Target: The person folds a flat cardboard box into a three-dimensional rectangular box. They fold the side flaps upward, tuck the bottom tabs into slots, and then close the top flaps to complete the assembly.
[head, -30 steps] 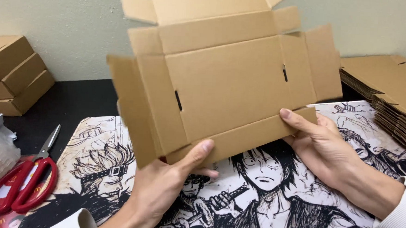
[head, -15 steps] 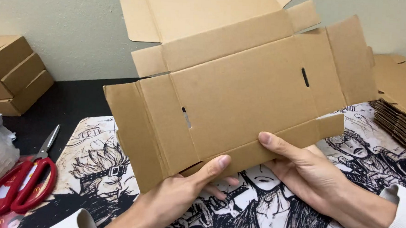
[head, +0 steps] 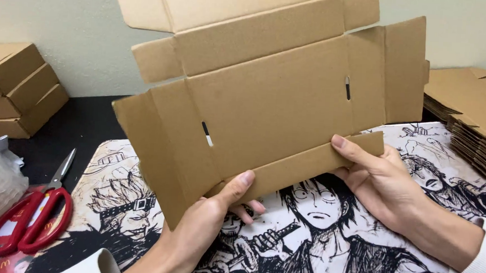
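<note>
Above mat (head: 139,203) (illustrated): cardboard blank (head: 272,99) between hands.

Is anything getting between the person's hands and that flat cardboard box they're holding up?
Nothing visible does. The left hand and the right hand both grip the unfolded cardboard box directly along its bottom flap, thumbs pressed on the front.

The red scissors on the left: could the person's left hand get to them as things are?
Probably yes, once it lets go. The left hand is gripping the flat cardboard box, but the red scissors lie uncovered on that side, with nothing visible between.
</note>
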